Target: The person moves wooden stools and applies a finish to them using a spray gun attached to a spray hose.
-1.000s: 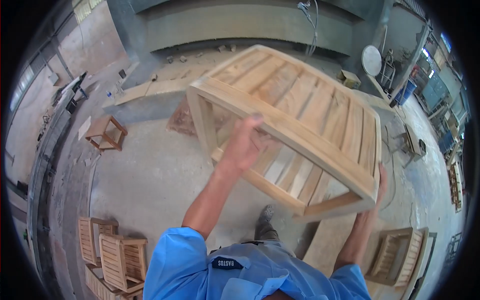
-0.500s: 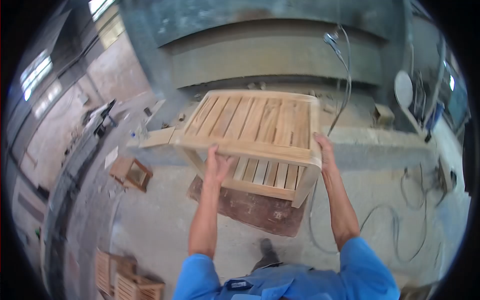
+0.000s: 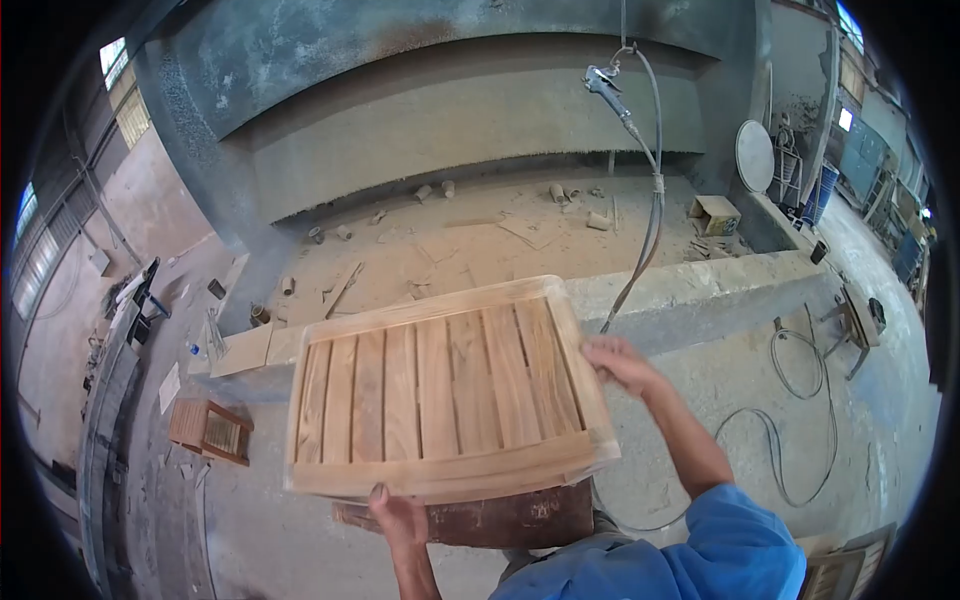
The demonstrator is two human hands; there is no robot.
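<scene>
A pale wooden slatted table (image 3: 435, 385) fills the middle of the head view, its top facing up at me. My left hand (image 3: 398, 515) grips its near edge, thumb against the wood and the other fingers hidden beneath. On the right side edge, my right hand (image 3: 620, 362) is closed round the frame near the middle. The table's legs and lower shelf are hidden under the top. Below its near edge shows a reddish-brown board (image 3: 490, 518).
A spray gun (image 3: 605, 85) hangs on a hose above a dusty booth ledge (image 3: 700, 280). Hoses (image 3: 775, 450) lie looped on the floor at right. At left stands a small brown wooden stool (image 3: 210, 430), with a cardboard piece (image 3: 243, 350) nearby. A round white disc (image 3: 755, 156) leans at right.
The table has come lower and nearer in view, its top now showing more fully and its lower shelf gone from sight. My right hand has shifted from the near corner along the side edge.
</scene>
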